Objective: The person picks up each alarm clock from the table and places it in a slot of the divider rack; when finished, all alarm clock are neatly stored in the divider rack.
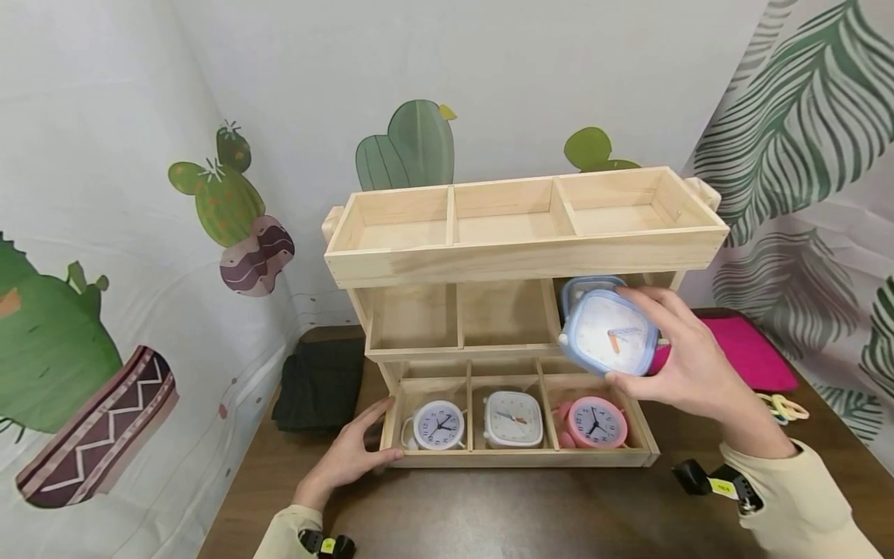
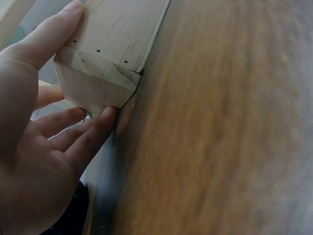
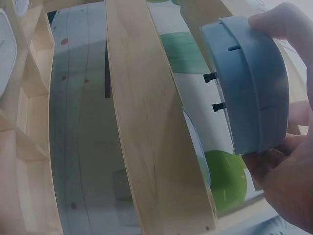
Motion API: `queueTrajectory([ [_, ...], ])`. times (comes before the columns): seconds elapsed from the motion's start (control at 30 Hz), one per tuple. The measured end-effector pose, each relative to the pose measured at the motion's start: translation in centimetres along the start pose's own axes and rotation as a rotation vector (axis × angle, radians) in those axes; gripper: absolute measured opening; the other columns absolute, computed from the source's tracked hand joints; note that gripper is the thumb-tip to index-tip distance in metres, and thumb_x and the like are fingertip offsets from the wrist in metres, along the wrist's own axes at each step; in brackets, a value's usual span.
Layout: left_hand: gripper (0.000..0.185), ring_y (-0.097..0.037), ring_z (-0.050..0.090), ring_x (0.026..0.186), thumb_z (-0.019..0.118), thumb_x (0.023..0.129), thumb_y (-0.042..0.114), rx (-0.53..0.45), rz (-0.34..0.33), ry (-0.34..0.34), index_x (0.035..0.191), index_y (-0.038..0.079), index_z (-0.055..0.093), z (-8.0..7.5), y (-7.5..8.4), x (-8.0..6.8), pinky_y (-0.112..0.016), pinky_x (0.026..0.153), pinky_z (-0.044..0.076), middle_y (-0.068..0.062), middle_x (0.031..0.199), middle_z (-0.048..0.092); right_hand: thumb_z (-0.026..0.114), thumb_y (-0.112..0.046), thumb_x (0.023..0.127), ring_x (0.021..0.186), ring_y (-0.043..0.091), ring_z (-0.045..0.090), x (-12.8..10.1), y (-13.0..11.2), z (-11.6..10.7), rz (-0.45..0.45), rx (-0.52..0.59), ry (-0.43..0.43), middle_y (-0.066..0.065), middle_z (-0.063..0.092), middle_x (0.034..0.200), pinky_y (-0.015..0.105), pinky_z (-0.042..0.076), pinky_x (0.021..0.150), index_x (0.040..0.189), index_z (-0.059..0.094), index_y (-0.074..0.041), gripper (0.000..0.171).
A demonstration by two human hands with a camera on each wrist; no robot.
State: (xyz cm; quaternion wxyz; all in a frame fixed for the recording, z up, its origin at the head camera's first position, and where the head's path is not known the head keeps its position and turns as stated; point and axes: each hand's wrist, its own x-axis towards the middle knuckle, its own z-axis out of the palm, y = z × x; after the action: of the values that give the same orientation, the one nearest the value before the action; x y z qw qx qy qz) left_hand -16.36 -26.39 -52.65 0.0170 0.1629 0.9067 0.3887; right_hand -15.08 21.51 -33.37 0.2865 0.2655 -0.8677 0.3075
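My right hand point(image 1: 687, 353) grips a blue alarm clock point(image 1: 609, 334) by its rim, thumb below and fingers above, in front of the middle tier's right compartment. Behind it, partly hidden, a second blue clock point(image 1: 592, 282) sits in that compartment. In the right wrist view the held clock point(image 3: 249, 85) shows its back and side, with small black knobs. My left hand point(image 1: 356, 446) holds the lower left corner of the three-tier wooden rack point(image 1: 524, 460), thumb at the front and fingers along the side. The bottom tier holds a white round clock point(image 1: 438, 425), a white square clock point(image 1: 513, 419) and a pink clock point(image 1: 597, 423).
The rack's top tier point(image 1: 524, 260) juts forward above the middle one. A folded black cloth point(image 1: 320, 384) lies left of the rack on the brown table point(image 1: 489, 512). To the right are a magenta cloth point(image 1: 750, 353) and some pale coloured bands point(image 1: 785, 407).
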Motion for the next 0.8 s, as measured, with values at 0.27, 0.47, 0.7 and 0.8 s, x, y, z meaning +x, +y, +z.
queueTrajectory([
  [0.27,0.093,-0.029,0.041,0.137,0.081,0.073,0.054,0.018,-0.004,0.006,0.151,0.025,0.038,0.0,-0.1,0.0,-0.049,0.105,0.044,-0.006,0.154,0.039,0.093,-0.014,0.049,0.109,0.015,0.046,1.8,-0.2,1.5,-0.037,0.044,-0.023,0.013,0.051,0.133,0.025,0.038,0.081,0.14,0.052,-0.008,0.1],
  [0.47,0.093,-0.029,0.042,0.137,0.081,0.073,0.053,0.002,-0.011,0.0,0.15,0.025,0.038,0.1,-0.2,0.0,-0.045,0.102,0.047,-0.007,0.154,0.038,0.092,-0.017,0.049,0.113,0.022,0.046,3.1,-0.2,2.6,-0.075,0.06,-0.04,0.016,0.049,0.136,0.038,0.042,0.084,0.139,0.052,-0.007,0.1],
  [0.7,0.093,-0.03,0.044,0.135,0.082,0.073,0.05,-0.03,-0.006,-0.004,0.15,0.023,0.039,0.0,0.0,0.1,-0.038,0.095,0.052,-0.011,0.154,0.038,0.09,-0.021,0.051,0.112,0.025,0.048,4.5,-0.2,3.6,-0.106,0.067,-0.053,0.016,0.051,0.134,0.046,0.045,0.083,0.139,0.052,-0.008,0.097],
  [0.8,0.094,-0.03,0.044,0.135,0.082,0.072,0.051,-0.035,-0.012,-0.009,0.151,0.023,0.038,0.0,0.1,0.1,-0.039,0.096,0.052,-0.011,0.154,0.037,0.09,-0.022,0.053,0.112,0.026,0.048,4.9,-0.2,4.1,-0.107,0.083,-0.067,0.016,0.051,0.133,0.045,0.045,0.083,0.139,0.052,-0.008,0.095],
])
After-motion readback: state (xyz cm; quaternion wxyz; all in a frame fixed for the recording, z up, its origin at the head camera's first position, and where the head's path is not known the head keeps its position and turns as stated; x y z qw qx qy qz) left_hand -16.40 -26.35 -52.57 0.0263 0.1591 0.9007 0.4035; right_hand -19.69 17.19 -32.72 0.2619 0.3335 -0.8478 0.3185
